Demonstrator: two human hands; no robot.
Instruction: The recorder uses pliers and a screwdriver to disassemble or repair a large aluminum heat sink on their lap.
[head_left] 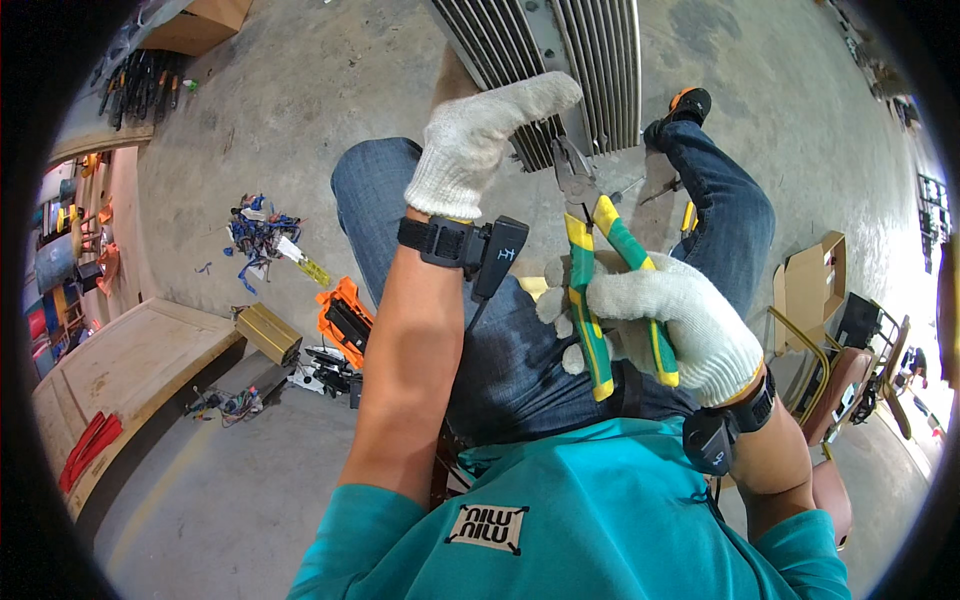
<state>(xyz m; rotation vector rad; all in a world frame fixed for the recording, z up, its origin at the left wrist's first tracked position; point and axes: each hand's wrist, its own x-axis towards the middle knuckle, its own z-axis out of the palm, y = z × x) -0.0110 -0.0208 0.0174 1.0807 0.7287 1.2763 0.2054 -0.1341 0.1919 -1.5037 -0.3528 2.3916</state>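
Observation:
A grey finned metal heat sink (612,70) stands between my legs at the top of the head view. My left hand (475,140), in a white knit glove, is closed on its near left part, the index finger lying across the fins. My gloved right hand (685,315) is wrapped round a pair of pliers (582,300) with green and yellow handles, which are spread apart. The metal jaws of the pliers touch the near end of the heat sink, by a corner of the fins. Whatever the jaws pinch is too small to make out.
Tangled blue wires (255,235) lie on the floor at left, near an orange and black part (345,320) and a gold metal box (268,335). Red-handled tools (92,450) rest on a wooden board (150,350). Cardboard (808,290) and a chair (845,385) stand at right.

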